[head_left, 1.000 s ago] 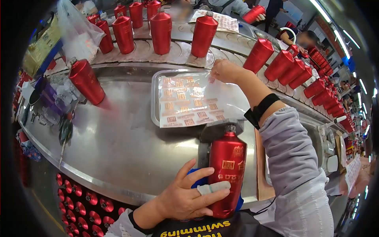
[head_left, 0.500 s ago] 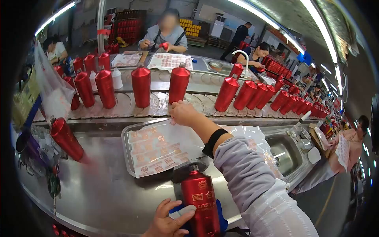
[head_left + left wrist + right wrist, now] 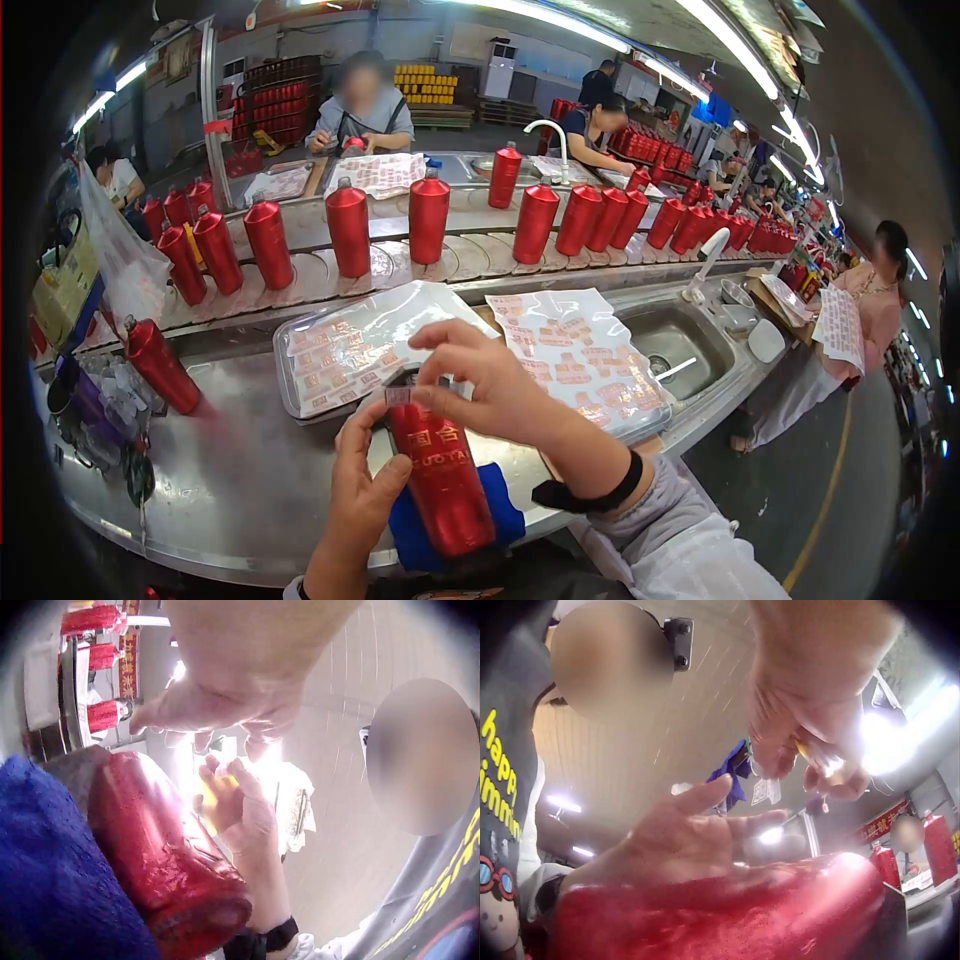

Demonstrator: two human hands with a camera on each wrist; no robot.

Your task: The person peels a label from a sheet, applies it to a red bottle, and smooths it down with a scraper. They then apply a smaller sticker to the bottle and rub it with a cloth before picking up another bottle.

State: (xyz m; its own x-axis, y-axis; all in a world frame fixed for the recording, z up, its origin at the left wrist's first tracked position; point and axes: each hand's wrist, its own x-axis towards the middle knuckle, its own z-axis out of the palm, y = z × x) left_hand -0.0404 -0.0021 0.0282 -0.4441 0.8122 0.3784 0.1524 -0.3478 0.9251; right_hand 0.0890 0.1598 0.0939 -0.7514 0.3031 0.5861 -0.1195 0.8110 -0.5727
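A red bottle lies tilted on a blue cloth, its neck end pointing away and hidden behind the hands. My right hand pinches a small printed label above the bottle's upper end; in the right wrist view the label hangs at its fingertips. Along the bottle's left side is my left hand, fingers extended, its fingertips close to the label's edge. Whether they touch the label, I cannot tell. The left wrist view shows the bottle's base beside the cloth.
Label sheets lie on a tray and on a second surface by the sink. Another red bottle stands at the left. Beyond, several bottles line the conveyor. People work across the line; one stands at right.
My right hand has come back from the label sheet to the bottle's upper end, bringing a small label. My left hand has moved up along the bottle, and the head view has shifted.
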